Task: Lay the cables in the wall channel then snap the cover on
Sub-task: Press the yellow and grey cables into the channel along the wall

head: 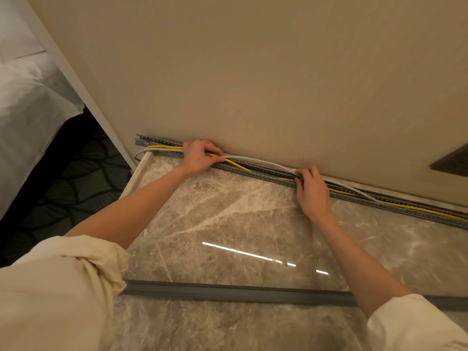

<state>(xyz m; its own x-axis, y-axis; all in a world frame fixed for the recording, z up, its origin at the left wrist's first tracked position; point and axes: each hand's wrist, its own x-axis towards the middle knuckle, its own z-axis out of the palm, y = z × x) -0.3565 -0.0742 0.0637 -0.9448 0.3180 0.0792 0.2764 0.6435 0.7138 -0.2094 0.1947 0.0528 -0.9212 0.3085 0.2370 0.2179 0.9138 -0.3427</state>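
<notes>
A grey slotted wall channel (263, 172) runs along the foot of the beige wall, at the back of a marble counter. A yellow cable (239, 165) and a white cable (263, 162) lie along it, partly inside and partly bowed above it between my hands. My left hand (198, 155) grips both cables near the channel's left end. My right hand (311, 188) pinches the cables down at the channel further right. The long grey cover (235, 291) lies flat on the counter near me, apart from the channel.
The marble counter (228, 224) ends at its left edge, with dark patterned carpet (63, 178) and a white bed (25, 97) below. A dark wall socket plate (453, 162) sits on the wall at right.
</notes>
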